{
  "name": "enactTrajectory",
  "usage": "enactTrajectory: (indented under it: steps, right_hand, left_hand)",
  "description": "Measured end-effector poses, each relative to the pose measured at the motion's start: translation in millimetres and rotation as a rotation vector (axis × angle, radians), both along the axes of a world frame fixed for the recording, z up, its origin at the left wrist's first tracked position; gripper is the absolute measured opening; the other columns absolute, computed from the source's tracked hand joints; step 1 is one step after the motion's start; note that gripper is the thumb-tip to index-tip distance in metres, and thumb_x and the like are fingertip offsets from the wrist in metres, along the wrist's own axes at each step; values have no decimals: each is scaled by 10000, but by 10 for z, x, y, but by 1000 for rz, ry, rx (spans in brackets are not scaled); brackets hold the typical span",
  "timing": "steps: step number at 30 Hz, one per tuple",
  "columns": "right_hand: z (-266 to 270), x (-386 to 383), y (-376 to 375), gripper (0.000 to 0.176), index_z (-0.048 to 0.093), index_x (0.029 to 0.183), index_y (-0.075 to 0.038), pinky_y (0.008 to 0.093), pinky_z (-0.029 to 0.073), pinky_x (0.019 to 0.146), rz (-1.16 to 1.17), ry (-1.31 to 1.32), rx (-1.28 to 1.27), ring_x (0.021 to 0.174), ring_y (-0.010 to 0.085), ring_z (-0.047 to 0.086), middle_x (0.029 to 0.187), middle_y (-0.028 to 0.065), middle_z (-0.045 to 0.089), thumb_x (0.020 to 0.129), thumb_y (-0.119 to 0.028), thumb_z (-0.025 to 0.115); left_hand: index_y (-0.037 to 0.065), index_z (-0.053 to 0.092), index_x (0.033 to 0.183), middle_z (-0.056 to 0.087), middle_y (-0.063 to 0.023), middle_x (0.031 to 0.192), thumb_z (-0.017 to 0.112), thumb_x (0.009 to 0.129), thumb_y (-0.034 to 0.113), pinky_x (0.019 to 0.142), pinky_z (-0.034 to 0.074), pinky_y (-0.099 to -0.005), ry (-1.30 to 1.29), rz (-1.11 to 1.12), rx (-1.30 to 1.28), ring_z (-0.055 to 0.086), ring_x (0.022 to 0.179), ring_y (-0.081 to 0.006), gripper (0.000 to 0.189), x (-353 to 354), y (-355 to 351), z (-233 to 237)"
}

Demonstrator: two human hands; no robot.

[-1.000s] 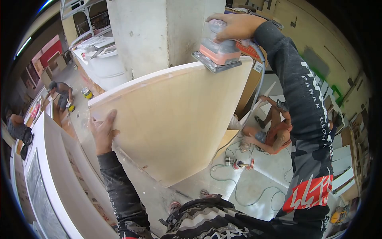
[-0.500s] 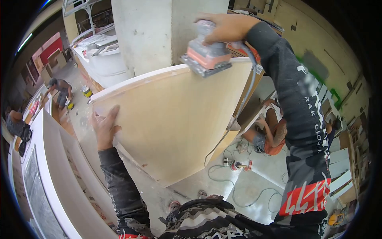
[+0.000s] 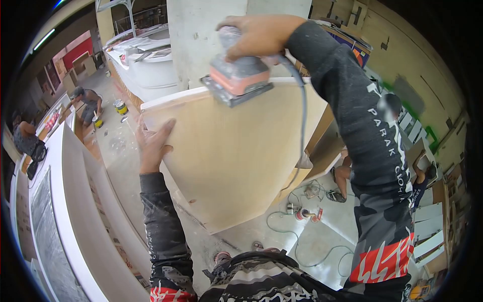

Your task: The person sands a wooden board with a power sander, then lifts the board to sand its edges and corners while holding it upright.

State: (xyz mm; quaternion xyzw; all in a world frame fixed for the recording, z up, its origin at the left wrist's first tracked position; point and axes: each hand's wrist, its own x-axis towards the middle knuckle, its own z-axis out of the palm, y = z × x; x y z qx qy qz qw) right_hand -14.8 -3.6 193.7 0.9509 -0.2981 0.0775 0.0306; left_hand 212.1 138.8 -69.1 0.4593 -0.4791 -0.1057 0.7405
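Observation:
My right hand (image 3: 249,38) is wrapped round the top of a dusty grey and orange electric sander (image 3: 239,78). The sander's flat base is against the upper part of a pale wooden panel (image 3: 236,151), close to its white top edge, and looks slightly tilted. A grey cord (image 3: 303,126) runs from the sander down past the panel's right side. At the panel's left edge, near the upper corner, my left hand (image 3: 155,143) lies against the wood with its fingers spread. Pale dust coats its fingertips.
A long white curved counter (image 3: 75,176) runs along the left. Two people (image 3: 89,103) work beyond it near paint cans (image 3: 119,106). On the floor to the right lie a cable (image 3: 297,241) and a red can (image 3: 302,214). Other people crouch at right. A pillar (image 3: 201,40) stands behind the panel.
The sander in my right hand has moved left across the panel's upper part. My left hand stays at the panel's left edge. The whole view has shifted, with the panel's left corner now further right.

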Motion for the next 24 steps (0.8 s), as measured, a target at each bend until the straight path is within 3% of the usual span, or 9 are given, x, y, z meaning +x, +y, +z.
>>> enactTrajectory:
  steps: [5, 7, 11, 13, 14, 16, 21, 23, 24]
  right_hand:
    - [5, 610, 517, 865, 502, 1491, -74, 404, 597, 762, 141, 62, -2, 870, 331, 743, 1106, 247, 731, 758, -465, 744]
    - [22, 665, 836, 556, 735, 1216, -98, 405, 578, 768, 115, 69, 8, 877, 286, 736, 1087, 173, 754, 772, -432, 706]
    - [-10, 910, 648, 512, 766, 1151, -88, 395, 571, 817, 226, 46, -88, 927, 289, 736, 1099, 166, 754, 770, -424, 705]
    - [72, 791, 456, 625, 711, 1290, -120, 400, 566, 880, 205, 191, -18, 1021, 310, 727, 1186, 178, 736, 762, -454, 723]
    - [46, 696, 355, 782, 554, 1428, 13, 396, 507, 1016, 266, 174, -227, 1164, 405, 671, 1269, 266, 682, 819, -470, 637]
    - [32, 354, 247, 862, 481, 1518, -144, 418, 599, 757, 104, 46, -58, 892, 351, 746, 1143, 266, 720, 764, -463, 749]
    - [-49, -225, -403, 864, 480, 1525, -174, 420, 574, 885, -64, 4, -7, 1066, 353, 715, 1277, 252, 680, 761, -451, 773]
    - [-11, -527, -606, 868, 481, 1527, -176, 416, 561, 912, -113, 1, 18, 1102, 349, 701, 1298, 242, 674, 757, -448, 776]
    - [7, -667, -690, 873, 482, 1529, -178, 412, 549, 939, -161, 1, 41, 1138, 345, 688, 1320, 232, 668, 753, -446, 780]
  left_hand:
    - [-35, 547, 1267, 704, -126, 1112, 785, 864, 43, 777, 596, -322, 99, -14, 43, 710, 920, -180, 474, -9, 16, 40]
    - [-33, 553, 1270, 702, -122, 1112, 786, 864, 46, 785, 591, -318, 32, -3, 34, 706, 921, -178, 474, 67, -8, -28]
    - [-31, 575, 1259, 697, -109, 1125, 791, 867, 65, 804, 575, -301, 10, -35, -73, 696, 923, -171, 457, 63, -28, -65]
    - [-32, 574, 1261, 696, -111, 1130, 792, 868, 69, 810, 573, -301, 34, -21, -25, 695, 926, -170, 460, -4, 26, 31]
    - [-33, 572, 1263, 694, -113, 1134, 793, 870, 73, 815, 571, -301, 58, -9, 25, 695, 929, -168, 464, -37, 52, 67]
    - [-31, 569, 1266, 694, -117, 1140, 795, 869, 75, 824, 571, -304, 51, -7, 29, 694, 944, -169, 469, -25, 58, 58]
    - [-34, 571, 1253, 695, -134, 1163, 785, 890, 90, 813, 574, -298, 70, -8, 66, 690, 982, -175, 438, 21, 55, -26]
    - [45, 637, 1319, 706, -131, 1074, 771, 847, 96, 1040, 470, -403, -76, 93, 81, 672, 1067, -240, 493, 128, -14, -148]
    - [86, 633, 1367, 704, -139, 1151, 756, 830, 143, 1111, 388, -443, -506, 275, 228, 649, 1125, -258, 553, 400, -6, -386]
